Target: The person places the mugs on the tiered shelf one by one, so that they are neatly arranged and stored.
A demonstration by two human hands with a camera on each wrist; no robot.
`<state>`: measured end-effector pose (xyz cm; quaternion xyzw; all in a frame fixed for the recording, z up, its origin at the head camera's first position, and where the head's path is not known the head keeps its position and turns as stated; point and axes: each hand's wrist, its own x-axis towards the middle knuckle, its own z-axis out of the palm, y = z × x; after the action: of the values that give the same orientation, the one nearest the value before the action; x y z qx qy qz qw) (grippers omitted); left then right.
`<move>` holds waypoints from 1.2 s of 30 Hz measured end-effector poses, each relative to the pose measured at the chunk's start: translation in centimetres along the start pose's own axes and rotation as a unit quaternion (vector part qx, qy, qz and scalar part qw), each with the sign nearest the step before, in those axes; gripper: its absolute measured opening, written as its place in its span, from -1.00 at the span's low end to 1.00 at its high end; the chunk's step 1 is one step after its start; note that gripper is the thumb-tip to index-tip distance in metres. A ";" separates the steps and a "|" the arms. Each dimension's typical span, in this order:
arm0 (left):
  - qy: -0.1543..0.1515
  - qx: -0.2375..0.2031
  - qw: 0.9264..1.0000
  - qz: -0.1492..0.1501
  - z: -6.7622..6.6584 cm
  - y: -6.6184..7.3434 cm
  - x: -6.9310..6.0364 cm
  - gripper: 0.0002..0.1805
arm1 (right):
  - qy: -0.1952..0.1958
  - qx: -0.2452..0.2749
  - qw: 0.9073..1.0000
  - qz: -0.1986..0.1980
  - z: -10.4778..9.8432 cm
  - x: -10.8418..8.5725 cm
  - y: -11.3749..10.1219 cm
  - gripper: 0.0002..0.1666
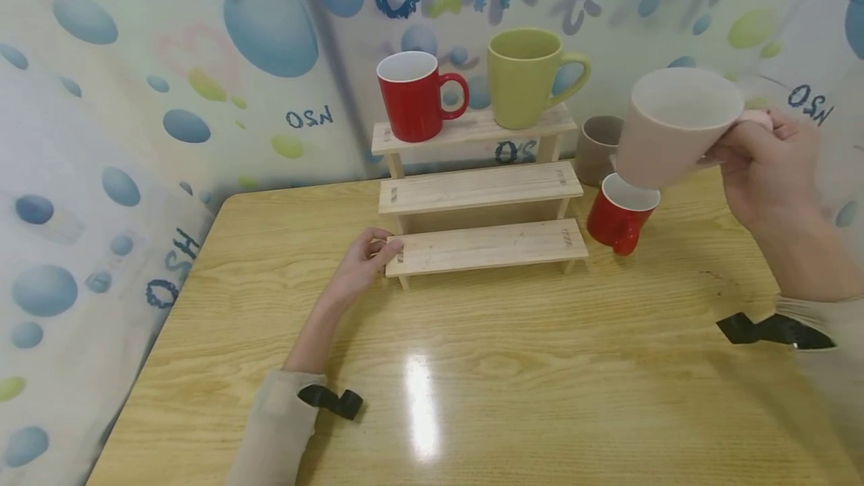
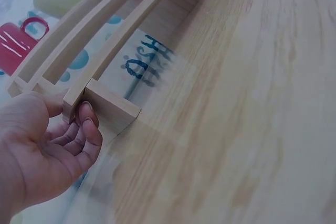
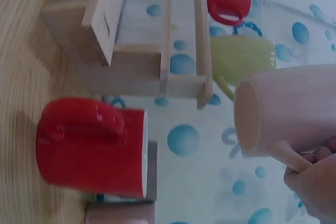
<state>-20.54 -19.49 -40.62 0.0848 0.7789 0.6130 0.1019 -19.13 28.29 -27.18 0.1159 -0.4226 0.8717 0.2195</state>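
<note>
My right hand (image 1: pixel 772 163) grips the handle of a pale pink mug (image 1: pixel 655 148), held in the air to the right of a three-step wooden rack (image 1: pixel 486 246). In the right wrist view the mug's base (image 3: pixel 248 118) faces the rack. At the rack's left end, my left hand (image 1: pixel 360 262) pinches the end of the lowest step, thumb on top and fingers beneath, which the left wrist view shows closely. The top step carries a red mug (image 1: pixel 412 103) and a yellow-green mug (image 1: pixel 520 85). The middle and lowest steps are bare.
On the table (image 1: pixel 513 381), right of the rack, stands a second red mug (image 1: pixel 613 217). Behind it is a grey-brown mug (image 1: pixel 594 156), partly hidden by the pink mug. A patterned backdrop (image 1: pixel 270 96) rises behind and beside the table.
</note>
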 end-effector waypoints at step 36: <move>-0.013 -0.006 1.000 -0.007 -0.1 0.4 -0.2 -0.56 | -0.103 -0.126 0.978 0.128 10.6 -2.9 12.7 -0.63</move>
<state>-20.36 -19.58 -40.18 0.0866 0.7746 0.6156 0.1162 -22.54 12.17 -30.52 0.1211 -0.5610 0.8155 0.0741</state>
